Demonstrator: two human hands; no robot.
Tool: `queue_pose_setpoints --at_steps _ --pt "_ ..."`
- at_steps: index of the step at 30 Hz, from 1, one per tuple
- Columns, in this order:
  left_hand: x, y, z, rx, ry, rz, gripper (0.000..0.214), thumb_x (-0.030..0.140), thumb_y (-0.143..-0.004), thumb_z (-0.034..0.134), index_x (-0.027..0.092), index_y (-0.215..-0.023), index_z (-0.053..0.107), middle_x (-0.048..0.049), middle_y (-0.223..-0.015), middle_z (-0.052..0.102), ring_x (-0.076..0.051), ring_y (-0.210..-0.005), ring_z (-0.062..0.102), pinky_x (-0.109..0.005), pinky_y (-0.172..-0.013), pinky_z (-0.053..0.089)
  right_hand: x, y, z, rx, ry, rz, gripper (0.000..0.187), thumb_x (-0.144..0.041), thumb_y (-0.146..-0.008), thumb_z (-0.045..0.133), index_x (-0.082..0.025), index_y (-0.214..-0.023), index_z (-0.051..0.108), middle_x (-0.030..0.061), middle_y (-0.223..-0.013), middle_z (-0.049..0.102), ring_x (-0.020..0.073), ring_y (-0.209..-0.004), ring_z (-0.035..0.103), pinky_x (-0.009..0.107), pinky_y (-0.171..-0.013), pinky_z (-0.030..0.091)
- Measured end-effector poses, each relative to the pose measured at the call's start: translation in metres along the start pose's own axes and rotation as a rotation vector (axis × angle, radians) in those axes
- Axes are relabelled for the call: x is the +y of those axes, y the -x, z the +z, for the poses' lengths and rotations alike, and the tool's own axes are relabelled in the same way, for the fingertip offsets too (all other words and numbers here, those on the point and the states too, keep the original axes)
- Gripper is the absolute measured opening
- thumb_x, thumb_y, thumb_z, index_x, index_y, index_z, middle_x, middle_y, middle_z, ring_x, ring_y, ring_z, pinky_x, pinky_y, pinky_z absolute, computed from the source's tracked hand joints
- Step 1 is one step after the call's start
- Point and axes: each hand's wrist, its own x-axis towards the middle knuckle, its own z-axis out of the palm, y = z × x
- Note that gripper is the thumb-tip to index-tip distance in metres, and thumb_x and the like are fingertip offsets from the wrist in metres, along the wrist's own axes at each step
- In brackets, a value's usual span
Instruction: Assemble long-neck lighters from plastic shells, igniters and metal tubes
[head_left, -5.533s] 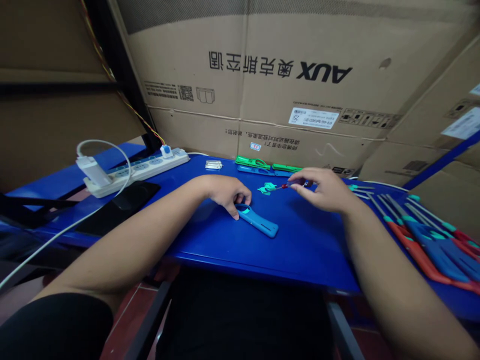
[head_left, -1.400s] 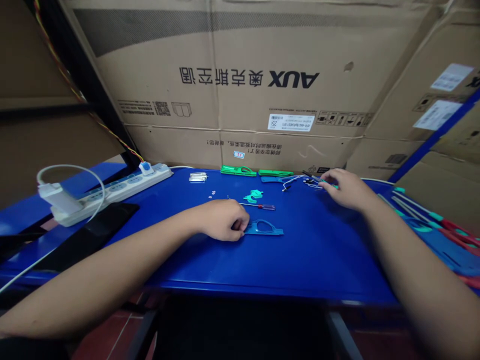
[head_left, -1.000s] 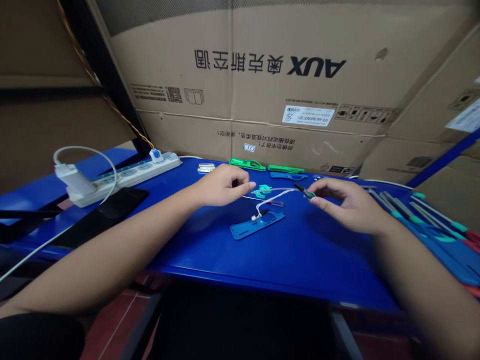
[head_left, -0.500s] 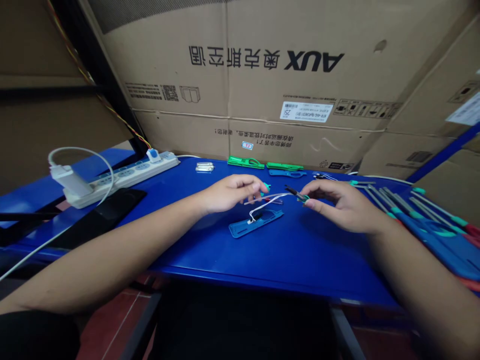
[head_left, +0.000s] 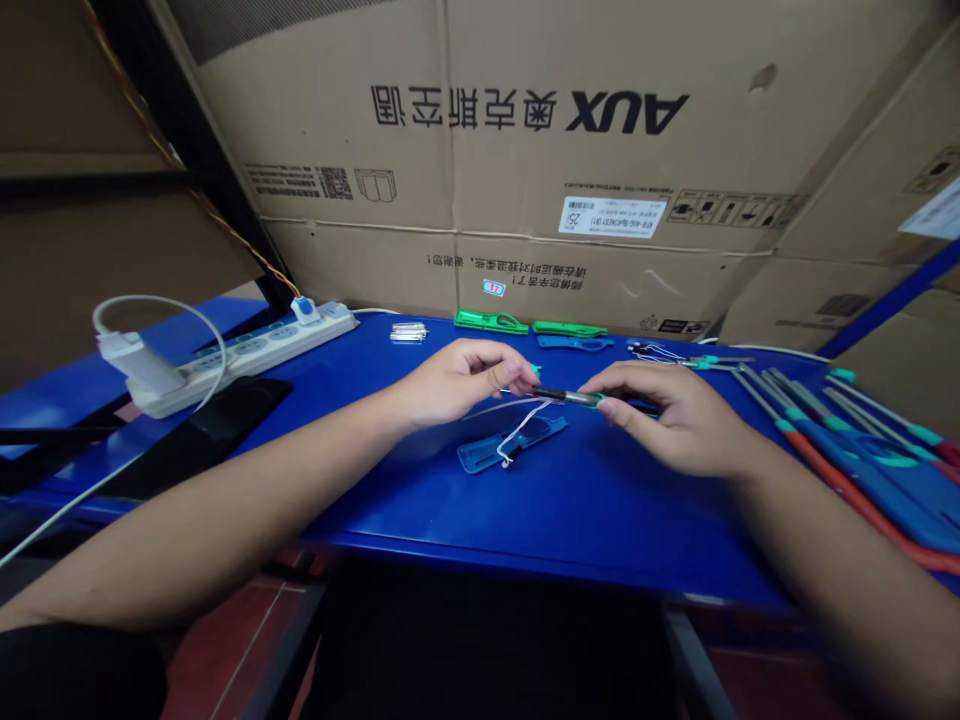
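My right hand (head_left: 664,405) pinches a slim rod (head_left: 568,396), black at its left part and silver towards a teal collar at my fingertips. My left hand (head_left: 472,385) has thumb and fingers closed at the black end of the rod, touching it. Below the rod, white wires (head_left: 517,432) with a small connector at their end hang over a blue plastic half-shell (head_left: 480,455) lying on the blue table. A thin pale strand runs left from under my left fingers. A bit of teal shows behind that hand's fingertips.
Green plastic shells (head_left: 491,322) and small silver parts (head_left: 409,331) lie along the back. Several metal rods with teal collars and blue and orange pieces (head_left: 892,470) are at right. A power strip (head_left: 247,355) and a black flat object (head_left: 202,440) sit at left, a carton (head_left: 510,180) behind.
The rod has swung level, its black end now at my left fingertips. The white wires have shifted, and their connector hangs lower over the blue shell.
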Motion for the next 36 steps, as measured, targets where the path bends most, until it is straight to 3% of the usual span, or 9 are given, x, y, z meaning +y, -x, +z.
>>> queue_pose_setpoints --at_steps 10,14,18,20,23,25,28,32,36 --pt "-0.006 0.003 0.002 -0.252 0.153 -0.123 0.055 0.063 -0.08 0.067 0.016 -0.108 0.071 -0.0108 -0.104 0.075 -0.019 -0.099 0.069 -0.036 -0.095 0.05 -0.008 0.001 0.004 0.022 0.041 -0.13 0.022 -0.023 -0.092 0.057 -0.025 -0.113 0.065 0.0058 -0.101 0.071 0.0199 -0.09 0.067 0.034 -0.079 0.053" --pt "-0.006 0.004 0.005 -0.247 0.243 -0.182 0.062 0.068 -0.079 0.065 0.016 -0.111 0.069 -0.0127 -0.103 0.075 -0.021 -0.096 0.07 -0.036 -0.091 0.05 -0.009 0.001 0.005 0.012 0.027 -0.094 0.022 -0.025 -0.093 0.055 -0.027 -0.113 0.066 0.0054 -0.102 0.072 0.0209 -0.092 0.067 0.035 -0.08 0.053" --pt "-0.007 0.001 0.001 -0.157 0.366 -0.253 0.067 0.074 -0.091 0.04 0.016 -0.108 0.068 -0.0117 -0.099 0.074 -0.021 -0.096 0.069 -0.034 -0.085 0.051 -0.01 0.001 0.005 0.043 -0.011 -0.031 0.02 -0.028 -0.094 0.056 -0.028 -0.109 0.068 0.0039 -0.102 0.073 0.0212 -0.092 0.068 0.035 -0.082 0.054" --pt "-0.008 0.0 -0.005 -0.148 0.392 -0.263 0.057 0.065 -0.095 0.04 0.015 -0.102 0.068 -0.0107 -0.096 0.074 -0.02 -0.092 0.069 -0.032 -0.081 0.05 -0.01 0.001 0.004 0.085 -0.045 0.016 0.019 -0.029 -0.094 0.056 -0.027 -0.107 0.069 0.0039 -0.1 0.074 0.0205 -0.088 0.069 0.035 -0.08 0.055" --pt "-0.01 0.0 -0.013 -0.18 0.358 -0.229 0.026 0.037 -0.087 0.063 0.015 -0.099 0.069 -0.0096 -0.097 0.074 -0.019 -0.092 0.069 -0.032 -0.083 0.05 -0.01 0.001 0.004 0.174 -0.129 0.098 0.018 -0.032 -0.094 0.057 -0.025 -0.105 0.07 0.0039 -0.093 0.073 0.0164 -0.071 0.067 0.031 -0.066 0.055" --pt "-0.011 0.001 -0.015 -0.217 0.341 -0.182 0.027 0.024 -0.078 0.069 0.015 -0.103 0.068 -0.0104 -0.102 0.073 -0.021 -0.097 0.068 -0.034 -0.087 0.049 -0.008 0.001 0.004 0.244 -0.206 0.15 0.019 -0.035 -0.094 0.058 -0.024 -0.104 0.07 0.0033 -0.086 0.072 0.0139 -0.061 0.063 0.029 -0.056 0.053" --pt "-0.011 0.002 -0.007 -0.254 0.34 -0.124 0.041 0.029 -0.079 0.071 0.015 -0.117 0.063 -0.013 -0.11 0.07 -0.022 -0.106 0.066 -0.036 -0.091 0.049 -0.005 0.0 0.005 0.335 -0.302 0.213 0.022 -0.04 -0.092 0.061 -0.023 -0.103 0.069 0.0024 -0.078 0.07 0.0126 -0.054 0.06 0.027 -0.05 0.051" --pt "-0.011 0.004 0.011 -0.143 0.274 -0.126 0.053 0.03 -0.073 0.083 0.018 -0.119 0.058 -0.0075 -0.099 0.071 -0.018 -0.097 0.069 -0.034 -0.089 0.051 -0.003 -0.001 0.006 0.401 -0.347 0.237 0.025 -0.044 -0.09 0.064 -0.022 -0.101 0.069 0.0013 -0.075 0.068 0.0118 -0.052 0.059 0.026 -0.048 0.051" --pt "-0.009 0.003 0.017 0.03 0.168 -0.158 0.039 0.028 -0.074 0.081 0.015 -0.105 0.062 -0.0018 -0.082 0.071 -0.012 -0.074 0.069 -0.028 -0.074 0.054 -0.001 -0.001 0.006 0.42 -0.367 0.257 0.027 -0.046 -0.09 0.064 -0.022 -0.101 0.069 0.0008 -0.072 0.067 0.0123 -0.053 0.059 0.027 -0.048 0.051"
